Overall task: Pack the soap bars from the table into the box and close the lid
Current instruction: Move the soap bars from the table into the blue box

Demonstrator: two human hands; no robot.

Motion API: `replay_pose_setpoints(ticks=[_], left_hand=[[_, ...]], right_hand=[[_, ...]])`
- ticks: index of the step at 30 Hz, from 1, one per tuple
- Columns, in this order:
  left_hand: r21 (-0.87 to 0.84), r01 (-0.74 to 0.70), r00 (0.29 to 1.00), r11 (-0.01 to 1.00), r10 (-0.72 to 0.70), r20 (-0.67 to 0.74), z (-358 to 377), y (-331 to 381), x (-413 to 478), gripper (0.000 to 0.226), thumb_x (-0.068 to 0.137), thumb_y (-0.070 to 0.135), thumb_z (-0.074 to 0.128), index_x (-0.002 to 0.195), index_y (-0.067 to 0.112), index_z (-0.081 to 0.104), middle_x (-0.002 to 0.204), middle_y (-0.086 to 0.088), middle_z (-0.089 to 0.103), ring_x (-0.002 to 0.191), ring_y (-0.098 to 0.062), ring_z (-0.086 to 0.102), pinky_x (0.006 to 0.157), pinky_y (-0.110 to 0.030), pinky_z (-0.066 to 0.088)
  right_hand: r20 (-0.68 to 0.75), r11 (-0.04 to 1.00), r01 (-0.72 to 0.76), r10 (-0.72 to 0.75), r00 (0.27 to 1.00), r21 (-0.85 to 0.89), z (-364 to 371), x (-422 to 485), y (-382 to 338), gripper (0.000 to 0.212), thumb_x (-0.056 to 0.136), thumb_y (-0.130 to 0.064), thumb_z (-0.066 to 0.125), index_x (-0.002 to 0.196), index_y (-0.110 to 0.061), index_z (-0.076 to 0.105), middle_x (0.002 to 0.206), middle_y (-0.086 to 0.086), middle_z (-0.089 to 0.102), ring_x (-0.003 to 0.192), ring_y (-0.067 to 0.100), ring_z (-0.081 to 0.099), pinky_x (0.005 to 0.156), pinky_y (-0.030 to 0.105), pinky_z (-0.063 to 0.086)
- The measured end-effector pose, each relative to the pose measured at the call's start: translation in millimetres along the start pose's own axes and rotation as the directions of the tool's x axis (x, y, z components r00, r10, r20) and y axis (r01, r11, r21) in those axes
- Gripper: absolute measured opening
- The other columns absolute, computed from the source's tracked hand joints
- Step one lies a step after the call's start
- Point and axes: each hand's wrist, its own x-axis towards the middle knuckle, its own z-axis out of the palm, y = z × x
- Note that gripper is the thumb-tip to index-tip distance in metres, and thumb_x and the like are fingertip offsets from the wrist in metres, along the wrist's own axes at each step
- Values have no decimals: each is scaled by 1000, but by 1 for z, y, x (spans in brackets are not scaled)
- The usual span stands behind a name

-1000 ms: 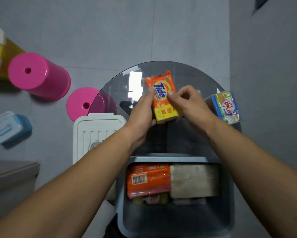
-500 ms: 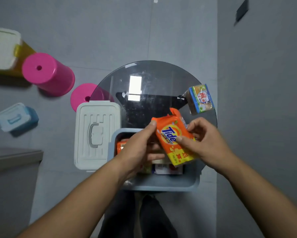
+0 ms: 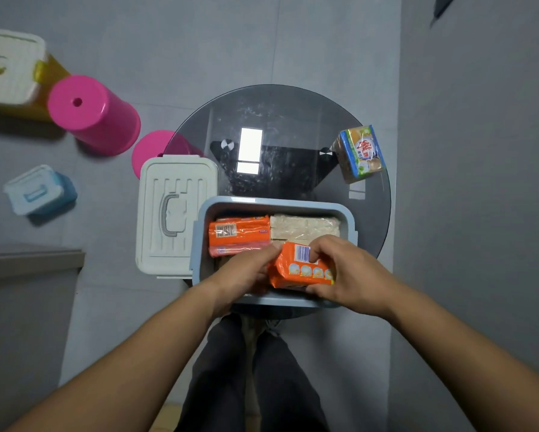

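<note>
Two bare hands hold one orange soap bar (image 3: 302, 265) over the blue box (image 3: 351, 222): left hand (image 3: 246, 269) pinching its left end, right hand (image 3: 344, 272) clasping its right. White lid (image 3: 174, 213) lies left; another soap pack (image 3: 360, 154) sits far right on the glass table (image 3: 293, 120).

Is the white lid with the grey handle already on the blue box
No, the white lid with the grey handle lies on the round glass table beside the open blue box.

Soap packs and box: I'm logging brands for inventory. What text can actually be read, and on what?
Orange soap pack held in both hands: barcode only, digits too blurred.
Orange pack in the box: barcode, unreadable.
Blue-and-green pack on the table: red characters, too blurred to read.
White lid: no text.
</note>
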Motion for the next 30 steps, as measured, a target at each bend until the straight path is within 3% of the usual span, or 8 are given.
replay_pose_setpoints(ticks=[2,6,14,19,25,30], left_hand=[[48,9,1000,999,-11,28,0,-2,3,53,91,68,55,118,25,72,105,-10,78,102,-19,72,114,-49,46],[142,49,998,989,-55,37,-2,-5,6,62,77,76,61,111,27,77,109,4,81,111,-22,72,111,-48,48],[94,74,996,993,-78,40,-6,-6,14,33,90,60,64,111,36,70,115,4,78,112,-21,72,111,-46,49],[-63,75,997,995,-77,-26,1,-8,16,32,93,56,63,111,30,70,115,-2,78,113,-26,71,112,-48,47],[-95,117,992,989,-120,-30,0,-11,20,16,102,42,56,108,30,65,119,-2,74,115,-23,68,114,-46,46],[-30,185,983,982,-185,18,2,-12,26,26,105,26,54,129,23,62,129,-6,71,118,-24,69,113,-46,48]], right_hand=[[15,999,29,-29,999,-30,3,1,0,48,76,-46,81,110,-32,50,122,-10,57,103,9,51,86,26,50],[30,994,80,-78,996,-74,5,4,-1,50,77,-45,80,115,-30,51,122,-9,58,103,9,48,84,21,41],[36,987,109,-105,994,-117,9,7,-6,54,78,-50,75,123,-33,52,123,-9,62,105,11,53,89,25,48],[53,987,103,-97,994,-126,12,13,0,54,80,-47,77,126,-31,52,129,-8,59,114,13,52,97,29,45],[72,998,30,-26,997,-52,19,13,6,54,80,-53,75,125,-36,51,131,-10,56,115,9,50,98,29,49],[68,998,-52,53,996,-24,19,13,9,43,93,-47,63,133,-32,58,130,-6,60,115,10,55,101,29,50]])
